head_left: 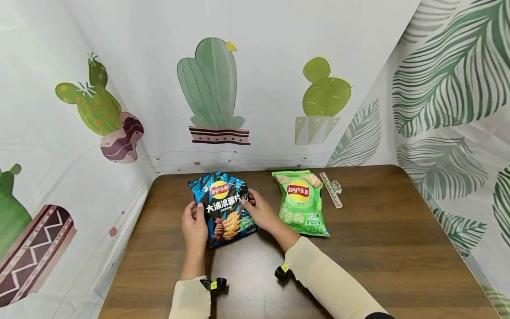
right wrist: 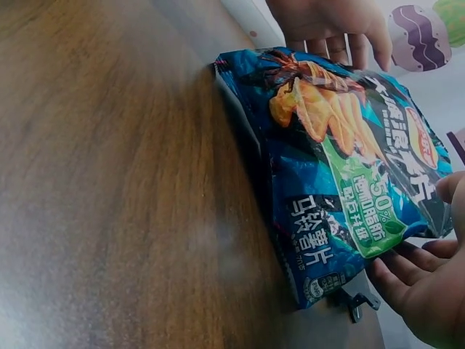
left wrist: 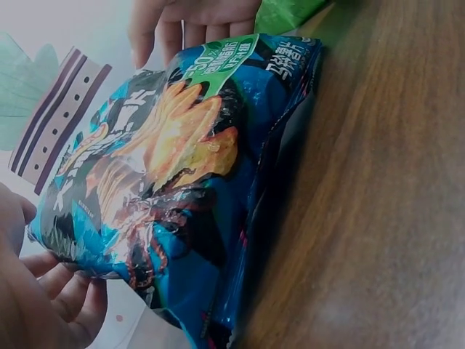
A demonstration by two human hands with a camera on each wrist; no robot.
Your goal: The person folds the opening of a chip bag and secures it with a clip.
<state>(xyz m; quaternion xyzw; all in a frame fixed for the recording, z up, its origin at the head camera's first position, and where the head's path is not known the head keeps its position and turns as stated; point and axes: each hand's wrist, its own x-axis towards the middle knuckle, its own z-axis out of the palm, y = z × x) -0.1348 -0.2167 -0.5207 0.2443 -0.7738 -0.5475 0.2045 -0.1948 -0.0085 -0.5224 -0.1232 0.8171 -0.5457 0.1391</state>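
A: Looking down from the head view, what sits where?

B: The blue chip bag point(head_left: 223, 208) lies flat on the bench point(head_left: 390, 230). The left hand point(head_left: 194, 226) grips its left edge, thumb on top; the right hand point(head_left: 260, 212) pinches its right edge, fingers curled onto the foil. Just to the right of the blue bag lies a green chip bag point(head_left: 303, 204), and beyond that, further from the blue bag, a ruler-like strip point(head_left: 331, 189).

A: And the left wrist view?

B: The blue chip bag point(left wrist: 182, 182) fills it, puffed with air. The left hand's fingers point(left wrist: 73, 298) curl round the bag's near edge, clamped on it; the other hand shows at the bag's far edge.

A: The right wrist view?

B: The same bag point(right wrist: 341, 174), with the right hand point(right wrist: 425, 283) at its near edge, fingers under the side seam. A small dark clip point(right wrist: 354, 302) lies just beside the bag's corner.

A: How would it handle?

B: Light, I judge, with slick, crinkly foil and brittle chips inside. The flat sealed seams look the safest hold; squeezing the middle risks crushing. The green bag is close on the right, so there's little room that way.
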